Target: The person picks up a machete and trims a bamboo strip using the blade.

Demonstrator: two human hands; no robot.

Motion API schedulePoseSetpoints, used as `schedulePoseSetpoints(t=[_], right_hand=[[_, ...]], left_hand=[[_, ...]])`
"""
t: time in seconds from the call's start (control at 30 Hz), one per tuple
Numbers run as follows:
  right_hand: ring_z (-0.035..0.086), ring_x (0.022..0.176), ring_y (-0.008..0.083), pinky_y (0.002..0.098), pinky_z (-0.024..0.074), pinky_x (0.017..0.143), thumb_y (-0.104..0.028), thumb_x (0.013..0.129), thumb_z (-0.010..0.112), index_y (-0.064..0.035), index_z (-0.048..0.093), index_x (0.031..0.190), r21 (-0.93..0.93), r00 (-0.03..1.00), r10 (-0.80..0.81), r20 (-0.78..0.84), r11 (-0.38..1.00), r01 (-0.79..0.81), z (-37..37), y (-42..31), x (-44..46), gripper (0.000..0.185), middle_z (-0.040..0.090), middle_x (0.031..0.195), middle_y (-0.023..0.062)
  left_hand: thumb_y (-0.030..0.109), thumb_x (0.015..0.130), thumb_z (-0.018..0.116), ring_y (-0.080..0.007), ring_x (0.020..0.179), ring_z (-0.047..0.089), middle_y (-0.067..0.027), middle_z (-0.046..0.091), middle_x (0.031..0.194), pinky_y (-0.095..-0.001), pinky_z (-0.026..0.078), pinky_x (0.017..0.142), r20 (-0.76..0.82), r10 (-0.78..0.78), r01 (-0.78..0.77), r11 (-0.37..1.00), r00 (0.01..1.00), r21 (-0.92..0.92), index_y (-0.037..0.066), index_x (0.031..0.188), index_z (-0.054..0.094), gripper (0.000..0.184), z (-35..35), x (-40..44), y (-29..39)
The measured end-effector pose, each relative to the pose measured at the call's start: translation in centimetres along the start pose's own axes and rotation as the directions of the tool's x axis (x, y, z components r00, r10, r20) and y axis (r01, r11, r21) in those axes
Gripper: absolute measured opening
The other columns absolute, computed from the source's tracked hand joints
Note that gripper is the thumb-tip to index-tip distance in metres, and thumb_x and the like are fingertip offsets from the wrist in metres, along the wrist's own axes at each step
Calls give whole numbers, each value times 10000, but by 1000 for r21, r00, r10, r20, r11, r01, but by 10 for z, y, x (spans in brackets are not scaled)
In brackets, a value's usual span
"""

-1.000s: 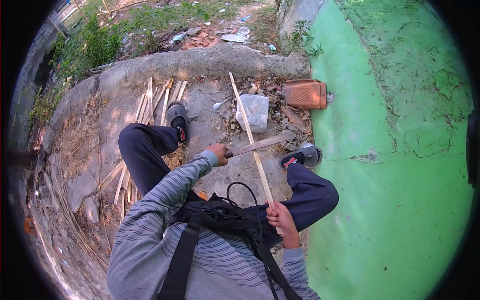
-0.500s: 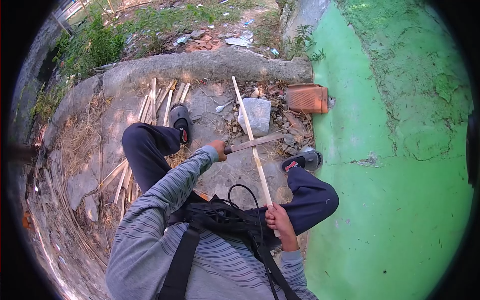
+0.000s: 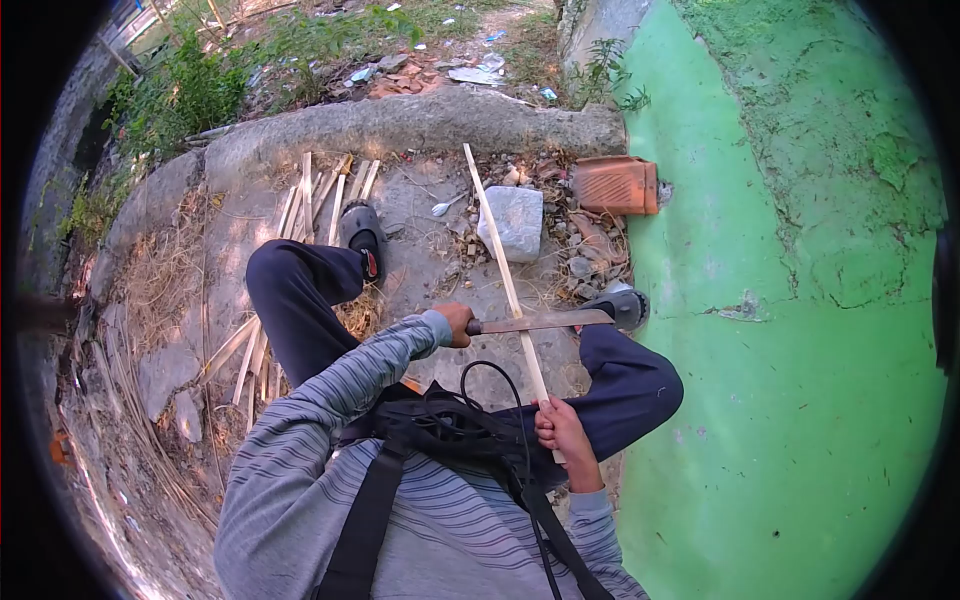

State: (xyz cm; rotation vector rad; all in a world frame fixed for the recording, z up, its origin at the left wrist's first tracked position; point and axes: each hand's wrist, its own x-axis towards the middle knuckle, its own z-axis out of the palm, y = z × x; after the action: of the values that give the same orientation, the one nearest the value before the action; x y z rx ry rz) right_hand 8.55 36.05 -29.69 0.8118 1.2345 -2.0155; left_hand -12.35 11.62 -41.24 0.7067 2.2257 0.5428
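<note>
"Wooden strip: where is it?"

"Between the knees, pale and slim. With the centre of the dial where the blade crosses it, its far end points between eleven and twelve, its near end to five."

"Who has it?"

"The right hand, at five o'clock, fingers curled closed around the near end."

"And the left hand?"

"At nine, a fist wrapped around the handle of a long knife, whose tip points to three."

"Is the blade biting in?"

"I can't tell; it lies across the strip."

"Anything around?"

"A pale stone block at twelve, an orange clay block at one, more strips at ten."
</note>
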Motion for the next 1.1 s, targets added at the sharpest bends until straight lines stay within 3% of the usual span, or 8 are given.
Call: schedulePoseSetpoints(t=[0.23, 0.3, 0.37, 0.47, 0.63, 0.7, 0.8, 1.1], right_hand=[[263, 465, 13, 174, 224, 387, -205, 1033, 418, -47, 501, 1096, 6, 1000, -15, 2, 1000, 15, 1, 1, 1, 189, 331, 654, -50], [264, 467, 14, 174, 226, 386, -204, 1033, 418, -48, 502, 1095, -8, 1000, -10, -5, 1000, 10, 3, 1, 0, 188, 331, 655, -50], [266, 468, 14, 173, 227, 386, -203, 1033, 417, -49, 504, 1095, -21, 1000, -12, -11, 1000, 12, 4, 1, -1, 188, 331, 657, -50], [268, 469, 15, 173, 227, 386, -202, 1033, 414, -48, 501, 1101, -37, 1000, -2, -7, 999, 2, 3, -2, 0, 190, 333, 658, -50], [253, 460, 6, 168, 221, 380, -204, 1032, 421, -52, 489, 1100, 17, 1000, -18, 14, 1000, 18, 1, -1, 1, 179, 333, 658, -55], [262, 464, 12, 172, 223, 383, -199, 1032, 419, -48, 490, 1107, -8, 1000, -6, 1, 1000, 6, 5, 1, 2, 183, 338, 661, -50], [272, 468, 18, 176, 225, 388, -194, 1031, 419, -44, 492, 1112, -20, 1000, 4, -9, 1000, -4, 2, 0, 1, 185, 343, 664, -45], [259, 461, 13, 170, 230, 381, -203, 1034, 410, -58, 486, 1095, 7, 1000, -2, 8, 1000, 2, 3, -1, 0, 175, 328, 659, -50]], left_hand=[[183, 628, 648, -396, 813, 664, -201, 692, 841, -470, 535, 753, -72, 74, -78, 996, 995, -51, 85, 898, 713, 295, 26, -11, 11], [206, 649, 661, -379, 854, 676, -196, 698, 887, -462, 543, 779, 20, -2, 3, 999, 1000, -46, 107, 955, 718, 326, 14, -9, 12], [194, 639, 661, -366, 860, 681, -195, 697, 899, -462, 546, 779, -56, -128, 125, 991, 990, -45, 92, 941, 712, 323, 6, 6, 0], [189, 641, 661, -369, 860, 679, -198, 696, 899, -461, 547, 780, -44, -168, 166, 985, 985, -55, 85, 940, 711, 321, -2, 10, -3], [193, 633, 655, -385, 794, 673, -199, 690, 817, -459, 546, 735, 1, 46, -46, 998, 999, 37, 75, 879, 708, 278, 9, -5, 15], [193, 634, 652, -385, 795, 674, -206, 687, 812, -458, 547, 738, 12, 25, -25, 1000, 1000, 2, 71, 862, 705, 264, 12, 6, 4], [191, 640, 647, -384, 818, 676, -217, 687, 828, -456, 549, 753, -79, -176, 170, 982, 981, -76, 65, 888, 700, 284, 5, 24, -12], [289, 718, 665, -370, 880, 674, -182, 697, 941, -458, 540, 787, -213, -211, 229, 971, 954, 62, 80, 941, 695, 308, 2, 32, -22]])
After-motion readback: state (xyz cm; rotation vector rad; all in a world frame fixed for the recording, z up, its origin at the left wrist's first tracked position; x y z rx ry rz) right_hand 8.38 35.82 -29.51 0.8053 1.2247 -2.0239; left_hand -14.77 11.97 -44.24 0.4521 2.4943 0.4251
